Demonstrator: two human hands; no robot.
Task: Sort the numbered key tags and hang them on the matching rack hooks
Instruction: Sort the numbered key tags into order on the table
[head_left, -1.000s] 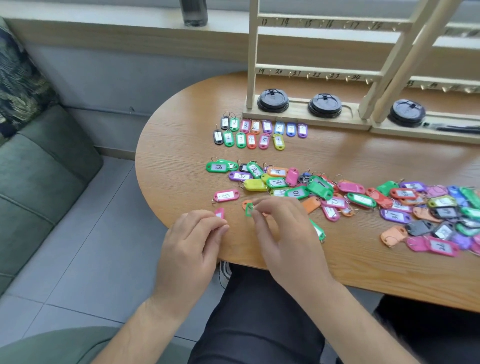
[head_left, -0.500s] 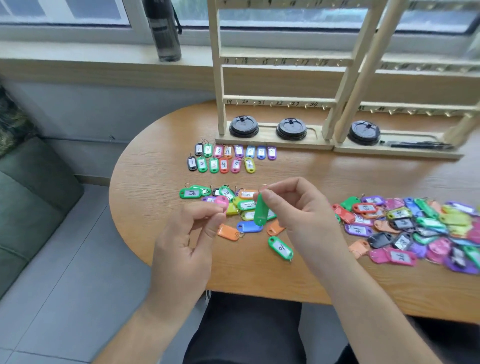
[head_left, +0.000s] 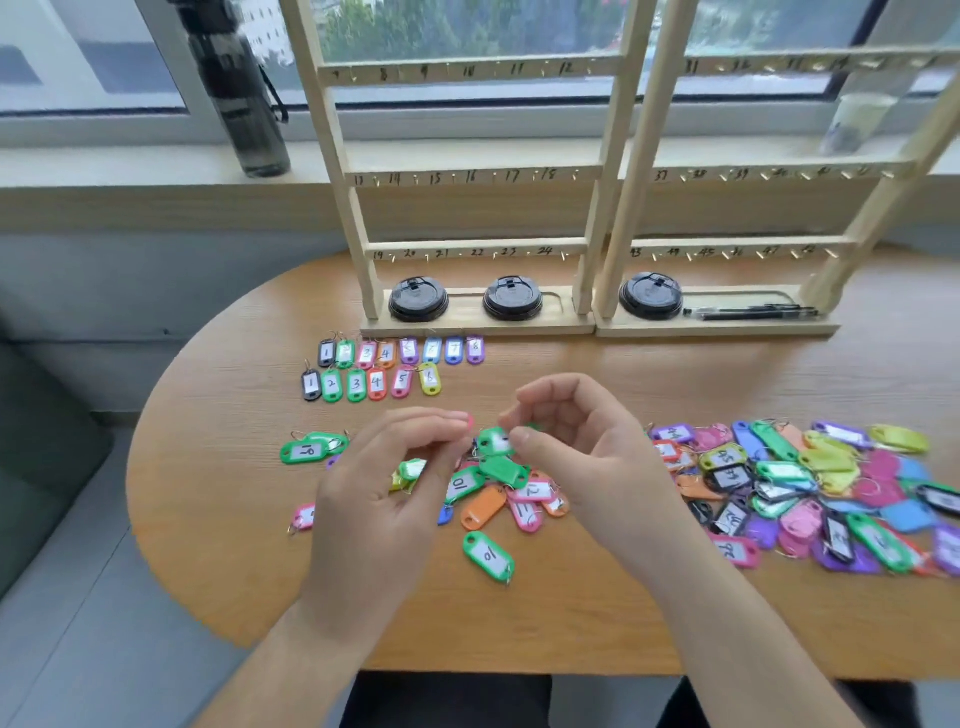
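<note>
Green tag (head_left: 492, 441) pinched by right hand (head_left: 576, 447), pink tag (head_left: 470, 420) by left hand (head_left: 384, 483)

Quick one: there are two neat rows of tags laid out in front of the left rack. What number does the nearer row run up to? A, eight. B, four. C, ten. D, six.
D: the nearer row reads 1 through 6 and ends at the yellow tag marked 6, while the farther row goes on to 8.
</note>
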